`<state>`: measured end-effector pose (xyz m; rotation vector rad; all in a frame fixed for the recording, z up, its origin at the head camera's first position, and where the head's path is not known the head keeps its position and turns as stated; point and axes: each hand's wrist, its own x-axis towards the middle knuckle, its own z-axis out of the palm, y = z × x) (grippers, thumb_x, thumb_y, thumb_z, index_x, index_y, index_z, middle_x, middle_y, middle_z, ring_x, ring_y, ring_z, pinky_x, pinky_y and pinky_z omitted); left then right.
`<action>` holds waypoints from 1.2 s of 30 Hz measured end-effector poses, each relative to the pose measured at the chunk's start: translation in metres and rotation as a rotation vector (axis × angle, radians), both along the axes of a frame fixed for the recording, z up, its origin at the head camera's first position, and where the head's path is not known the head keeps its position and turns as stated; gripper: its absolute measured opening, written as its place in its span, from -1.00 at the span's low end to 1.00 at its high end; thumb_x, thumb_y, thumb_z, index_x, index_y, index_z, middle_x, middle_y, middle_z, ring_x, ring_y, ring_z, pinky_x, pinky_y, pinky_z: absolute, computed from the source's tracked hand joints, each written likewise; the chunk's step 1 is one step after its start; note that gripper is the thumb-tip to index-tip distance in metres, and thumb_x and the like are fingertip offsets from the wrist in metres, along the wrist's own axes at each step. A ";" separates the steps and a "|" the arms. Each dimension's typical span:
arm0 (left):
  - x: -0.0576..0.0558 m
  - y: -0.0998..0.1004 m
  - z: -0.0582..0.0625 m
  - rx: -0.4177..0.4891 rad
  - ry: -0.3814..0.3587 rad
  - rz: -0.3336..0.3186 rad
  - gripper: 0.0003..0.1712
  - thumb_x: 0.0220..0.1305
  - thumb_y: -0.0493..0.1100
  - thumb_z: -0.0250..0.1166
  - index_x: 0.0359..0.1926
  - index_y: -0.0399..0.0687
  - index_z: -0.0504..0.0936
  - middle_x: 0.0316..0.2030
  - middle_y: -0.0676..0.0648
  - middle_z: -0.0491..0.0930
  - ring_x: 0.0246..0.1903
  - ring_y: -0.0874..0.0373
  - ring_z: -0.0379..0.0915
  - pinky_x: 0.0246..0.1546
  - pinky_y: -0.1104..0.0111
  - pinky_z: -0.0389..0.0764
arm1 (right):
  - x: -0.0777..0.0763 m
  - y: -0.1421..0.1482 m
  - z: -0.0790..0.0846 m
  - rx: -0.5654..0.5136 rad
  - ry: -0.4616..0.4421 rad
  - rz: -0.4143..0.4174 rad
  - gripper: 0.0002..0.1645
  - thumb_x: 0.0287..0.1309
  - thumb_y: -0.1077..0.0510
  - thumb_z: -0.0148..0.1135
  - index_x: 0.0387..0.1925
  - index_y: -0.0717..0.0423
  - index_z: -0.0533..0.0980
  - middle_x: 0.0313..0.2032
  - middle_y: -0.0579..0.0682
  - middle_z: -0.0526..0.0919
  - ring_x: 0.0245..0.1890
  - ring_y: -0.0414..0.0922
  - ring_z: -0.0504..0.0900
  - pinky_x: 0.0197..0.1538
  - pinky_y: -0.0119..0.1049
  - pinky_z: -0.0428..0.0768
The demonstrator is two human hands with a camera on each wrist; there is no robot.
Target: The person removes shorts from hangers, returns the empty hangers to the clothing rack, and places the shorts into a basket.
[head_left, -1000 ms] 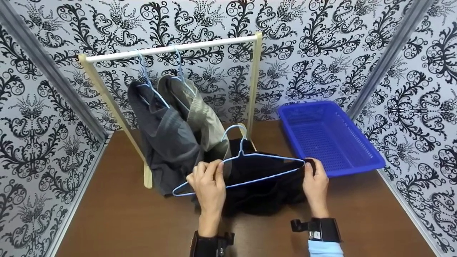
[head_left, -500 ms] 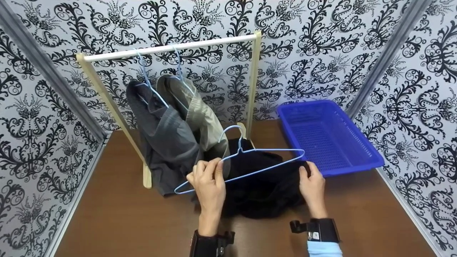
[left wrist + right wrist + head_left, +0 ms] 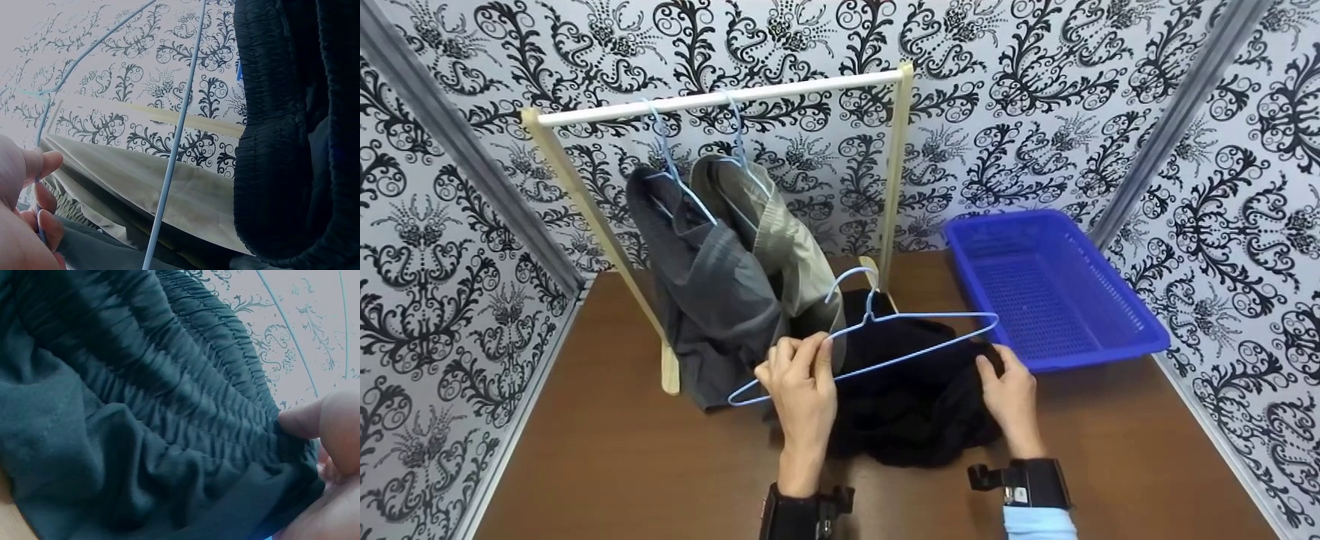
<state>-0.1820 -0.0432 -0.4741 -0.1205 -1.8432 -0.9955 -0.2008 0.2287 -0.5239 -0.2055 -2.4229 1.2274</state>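
Note:
My left hand (image 3: 801,382) pinches the left arm of a light-blue wire hanger (image 3: 913,354) between thumb and fingers. The hanger is held tilted, its hook pointing away and its right end free. In the left wrist view my left fingers (image 3: 49,222) curl on the wire. My right hand (image 3: 1011,394) grips the gathered elastic waistband (image 3: 225,422) of a black elastic-waisted garment (image 3: 919,420). The garment hangs in dark folds below the hanger, and its waistband stands apart from the wire in the left wrist view (image 3: 270,135).
Behind the hands stands a wooden rack with a white rod (image 3: 802,91). Grey trousers (image 3: 720,277) and beige trousers (image 3: 791,251) hang there on blue hangers. A blue plastic basket (image 3: 1125,352) sits at the right on the brown table (image 3: 622,465), with patterned walls (image 3: 960,165) around.
My right hand has come away from the hanger's right end, moving down and to the left with the black garment's waistband. The hanger's right end has risen slightly; my left hand keeps its hold.

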 end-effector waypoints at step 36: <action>0.002 0.011 -0.002 -0.082 -0.009 -0.023 -0.88 0.33 -0.14 0.38 -0.33 -0.07 0.75 -0.47 -0.04 0.48 -0.41 0.05 0.40 -0.21 0.10 0.19 | 0.001 0.011 0.022 0.018 0.397 0.029 -0.45 0.06 0.33 0.52 0.12 0.38 0.62 0.15 0.31 0.64 0.23 0.27 0.55 0.31 -0.62 0.25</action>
